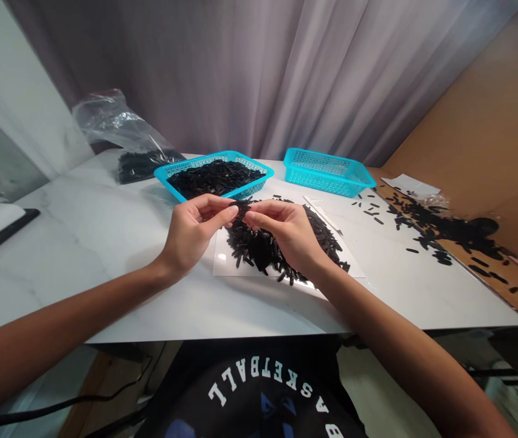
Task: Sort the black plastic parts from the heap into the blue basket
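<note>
A pale grey curtain point(222, 73) hangs behind a white marbled table point(81, 255), with a brown board point(482, 286) along the table's right edge. Near the middle of the table, a heap of black pieces point(259, 249) lies over a white sheet point(222, 266), some spilling past the sheet's near edge. Above the heap's far left part, the left hand point(188, 234) and right hand point(289, 230) meet almost tip to tip, each with thumb and forefinger drawn into a pinch. They seem to share a small black piece point(241, 210), its outline lost against the heap. Such slim pieces look light and stiff, perhaps brittle if bent; a gentle fingertip grip on the long sides, or at either end, should suit them. Toward the far edge stand a filled blue basket point(168, 178) and, to its right, another blue basket point(329, 176); a clear plastic bag point(117, 125) sits by the far left corner. Stray pieces point(441, 228) lie across the right edge onto the board.
</note>
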`<state>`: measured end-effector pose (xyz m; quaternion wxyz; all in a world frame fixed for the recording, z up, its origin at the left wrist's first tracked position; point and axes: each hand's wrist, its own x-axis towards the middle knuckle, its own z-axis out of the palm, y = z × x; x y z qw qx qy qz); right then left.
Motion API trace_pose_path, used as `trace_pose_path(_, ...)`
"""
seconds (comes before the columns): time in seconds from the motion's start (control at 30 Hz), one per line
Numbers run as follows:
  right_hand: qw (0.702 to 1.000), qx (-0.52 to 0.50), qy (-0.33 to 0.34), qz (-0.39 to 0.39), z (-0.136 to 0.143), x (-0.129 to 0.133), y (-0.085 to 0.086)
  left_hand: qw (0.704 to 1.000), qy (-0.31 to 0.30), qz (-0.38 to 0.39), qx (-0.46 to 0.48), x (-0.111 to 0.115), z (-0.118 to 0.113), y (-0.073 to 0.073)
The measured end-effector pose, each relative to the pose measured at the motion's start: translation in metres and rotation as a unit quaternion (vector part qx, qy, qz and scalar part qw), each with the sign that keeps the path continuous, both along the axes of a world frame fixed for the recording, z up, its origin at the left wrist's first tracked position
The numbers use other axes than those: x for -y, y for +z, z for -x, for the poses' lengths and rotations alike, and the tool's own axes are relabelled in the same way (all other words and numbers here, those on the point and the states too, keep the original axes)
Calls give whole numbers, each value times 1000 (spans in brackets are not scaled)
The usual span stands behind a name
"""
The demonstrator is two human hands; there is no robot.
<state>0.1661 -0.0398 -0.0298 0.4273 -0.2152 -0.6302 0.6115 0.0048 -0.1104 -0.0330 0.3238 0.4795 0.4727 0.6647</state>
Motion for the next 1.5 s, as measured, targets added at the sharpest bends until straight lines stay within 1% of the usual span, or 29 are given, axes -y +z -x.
trace_pose_path(0.17, 999, -2, -33, -7, 1, 3, 1, 1000, 6, 7, -6, 0, -1, 1)
trace_pose_path(0.4, 998, -22, -63, -17, 3, 4, -4, 1000, 2, 18, 8, 0, -1, -2)
trace_pose_path(0.7, 999, -21, -48, 8, 3, 1, -6, 1000, 1, 26, 10, 0, -2, -3)
trace_pose_path(1.1, 999, -16, -39, 10, 3, -1, -8, 999, 0, 36, 15, -1, 0, -4)
trace_pose_path(1.2, 999, -19, -38, 9, 3, -1, -8, 999, -8, 38, 28, -1, -1, -3)
trace_pose_path(1.5, 999, -11, -50, 0, 2, 2, -7, 993, -22, 92, 74, 0, 1, -3)
